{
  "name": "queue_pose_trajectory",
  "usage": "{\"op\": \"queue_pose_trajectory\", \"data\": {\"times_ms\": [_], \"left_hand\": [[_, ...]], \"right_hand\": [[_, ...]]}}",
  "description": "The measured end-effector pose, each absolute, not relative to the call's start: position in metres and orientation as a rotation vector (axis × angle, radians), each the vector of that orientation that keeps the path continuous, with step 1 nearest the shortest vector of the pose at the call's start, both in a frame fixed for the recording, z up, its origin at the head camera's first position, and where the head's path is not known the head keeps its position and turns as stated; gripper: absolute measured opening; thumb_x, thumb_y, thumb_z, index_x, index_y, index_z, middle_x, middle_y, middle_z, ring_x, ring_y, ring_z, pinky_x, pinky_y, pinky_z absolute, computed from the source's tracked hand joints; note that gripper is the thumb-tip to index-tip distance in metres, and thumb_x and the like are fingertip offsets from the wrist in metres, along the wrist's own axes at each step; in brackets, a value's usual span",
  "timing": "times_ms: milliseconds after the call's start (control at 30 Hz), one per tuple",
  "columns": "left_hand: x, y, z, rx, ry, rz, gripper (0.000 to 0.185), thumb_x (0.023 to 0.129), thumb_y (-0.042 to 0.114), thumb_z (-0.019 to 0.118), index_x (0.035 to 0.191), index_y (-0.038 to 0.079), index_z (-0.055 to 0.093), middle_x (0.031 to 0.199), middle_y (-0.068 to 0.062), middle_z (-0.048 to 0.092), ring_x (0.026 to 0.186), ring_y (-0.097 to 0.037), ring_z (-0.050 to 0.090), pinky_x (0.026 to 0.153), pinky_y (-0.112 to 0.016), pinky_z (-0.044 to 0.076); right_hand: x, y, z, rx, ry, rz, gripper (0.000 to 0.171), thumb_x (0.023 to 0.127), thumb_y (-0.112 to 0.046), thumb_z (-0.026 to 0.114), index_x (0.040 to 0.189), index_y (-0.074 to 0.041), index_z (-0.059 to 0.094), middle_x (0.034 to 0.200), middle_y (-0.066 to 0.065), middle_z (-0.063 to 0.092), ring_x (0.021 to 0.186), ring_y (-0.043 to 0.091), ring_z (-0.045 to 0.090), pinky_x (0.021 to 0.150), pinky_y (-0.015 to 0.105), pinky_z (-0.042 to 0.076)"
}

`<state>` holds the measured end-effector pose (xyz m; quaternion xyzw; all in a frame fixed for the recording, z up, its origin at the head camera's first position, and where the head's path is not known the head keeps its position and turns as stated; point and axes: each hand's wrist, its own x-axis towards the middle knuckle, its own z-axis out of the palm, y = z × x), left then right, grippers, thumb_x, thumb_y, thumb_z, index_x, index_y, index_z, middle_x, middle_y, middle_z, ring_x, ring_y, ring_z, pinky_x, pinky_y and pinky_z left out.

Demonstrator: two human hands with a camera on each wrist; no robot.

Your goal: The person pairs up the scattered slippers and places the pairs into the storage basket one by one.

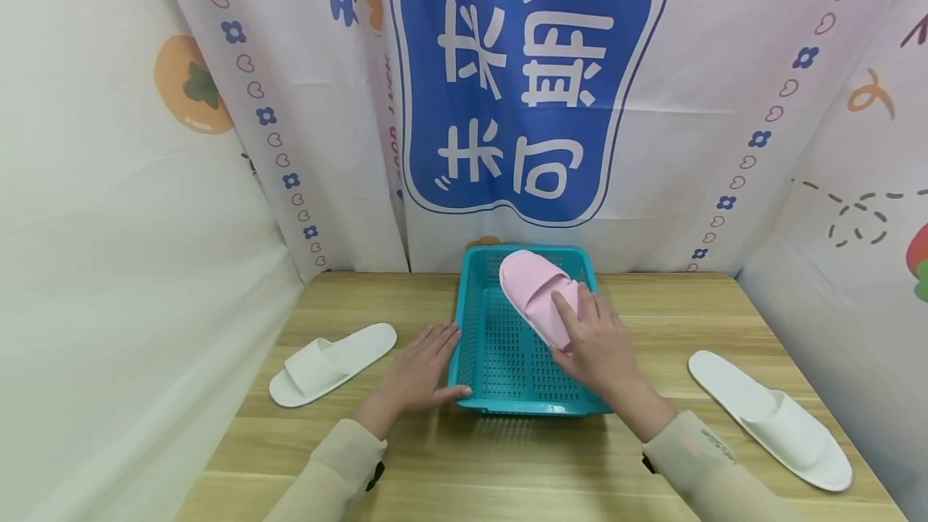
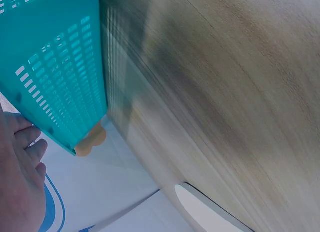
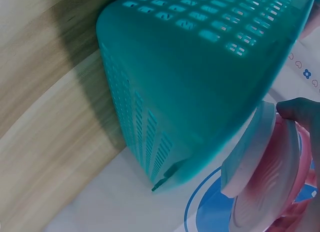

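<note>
A teal plastic basket (image 1: 500,353) with slotted sides stands on the wooden table. My left hand (image 1: 428,369) rests against its left rim, fingers fairly straight and thumb at the near corner; fingertips also show at the rim in the left wrist view. Over the basket's right half, my right hand (image 1: 598,341) holds a pink slipper (image 1: 529,276), thumb on one edge and fingers across the strap. The slipper is tilted, toe toward the far side. In the right wrist view, a pale sole (image 3: 250,152) shows beside the pink slipper (image 3: 270,177) under the thumb.
One white slipper (image 1: 333,365) lies on the table left of the basket, and another white slipper (image 1: 772,421) lies to the right. A printed cloth (image 1: 710,103) hangs behind the table (image 1: 507,482), close to the basket's far rim. White cloth walls flank both sides.
</note>
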<state>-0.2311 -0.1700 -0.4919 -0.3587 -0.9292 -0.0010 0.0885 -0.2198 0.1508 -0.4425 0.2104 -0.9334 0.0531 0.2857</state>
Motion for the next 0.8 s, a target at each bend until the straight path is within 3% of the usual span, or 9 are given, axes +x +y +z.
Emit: {"op": "queue_pose_trajectory", "data": {"times_ms": [800], "left_hand": [[-0.232, -0.171, -0.495, -1.065, -2.753, -0.012, 0.094, 0.091, 0.073, 0.033, 0.149, -0.001, 0.031, 0.155, -0.018, 0.028, 0.144, -0.031, 0.023, 0.117, -0.042, 0.016]], "right_hand": [[-0.226, 0.133, -0.448, 0.376, -2.65, 0.129, 0.084, 0.072, -0.041, 0.08, 0.142, -0.009, 0.046, 0.135, 0.033, 0.044, 0.112, 0.049, 0.05, 0.086, 0.062, 0.049]]}}
